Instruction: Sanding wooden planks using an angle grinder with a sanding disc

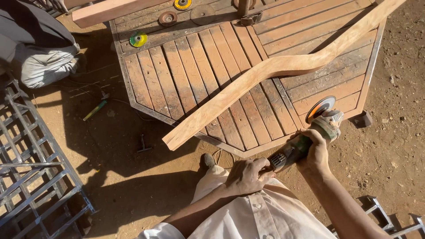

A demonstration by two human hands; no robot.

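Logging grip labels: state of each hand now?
Left hand: closed on the rear handle of the grinder.
Right hand: closed around the grinder body, near the disc.

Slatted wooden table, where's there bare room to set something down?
On the slatted wooden table, the slats left of the curved wooden piece are bare, below the grinding discs. Right of the curve, a strip runs to the metal edge. The near corner is crowded by the angle grinder in both hands.
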